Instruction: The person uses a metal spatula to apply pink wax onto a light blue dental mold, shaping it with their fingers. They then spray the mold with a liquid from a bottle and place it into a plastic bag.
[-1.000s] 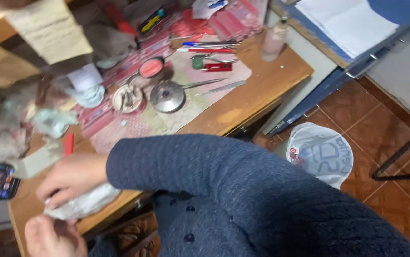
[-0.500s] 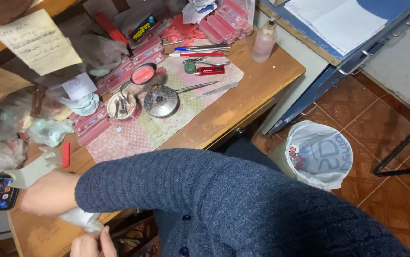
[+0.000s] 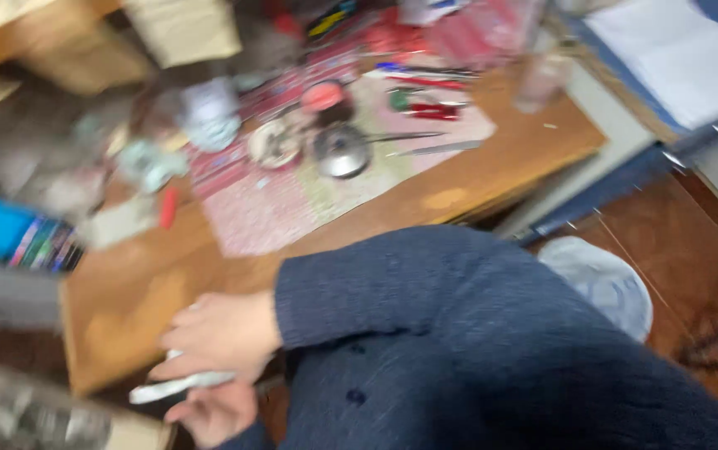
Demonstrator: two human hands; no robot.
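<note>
Both hands (image 3: 213, 367) clenched on white crumpled wrapper (image 3: 177, 387), right above, left beneath, at desk edge (image 3: 100, 350)

A metal bowl (image 3: 342, 151) sits on a mat (image 3: 292, 200) on the bench (image 3: 475, 179). A phone (image 3: 9, 237) lies at the bench's left end; a lined bin (image 3: 605, 279) stands on the floor to its right.

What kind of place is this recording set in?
Probably a home hobby or repair desk: a cluttered wooden table with a patterned mat, a small metal dish and hand tools, over a tiled floor with a lined waste bin.
</note>
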